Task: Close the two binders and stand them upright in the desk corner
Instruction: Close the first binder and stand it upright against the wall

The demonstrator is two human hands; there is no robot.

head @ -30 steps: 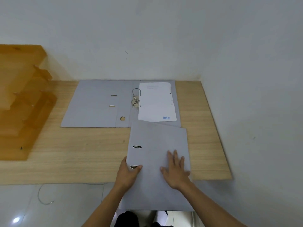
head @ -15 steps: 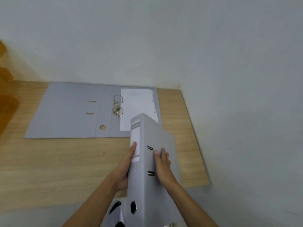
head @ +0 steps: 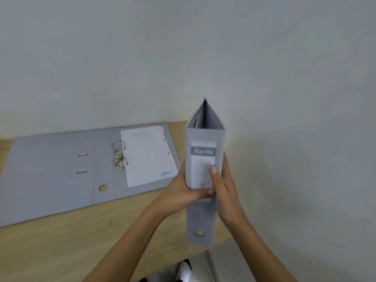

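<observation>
A plain, pale grey-white painted wall fills the view from nine o'clock through twelve to three o'clock, meeting a second wall of the same finish in a soft vertical corner near the centre. A light wood-grain laminate desk top spreads from nine to six o'clock, butted against both walls. At six o'clock a strip of pale glossy floor shows. Lighting is even and diffuse.

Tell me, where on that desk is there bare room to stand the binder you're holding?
The closed binder, gripped by the left hand and right hand, hides most of the corner; a bare strip shows between the open binder and the right wall. The desk is also bare along the near edge. The back left is crowded by the open binder.
</observation>
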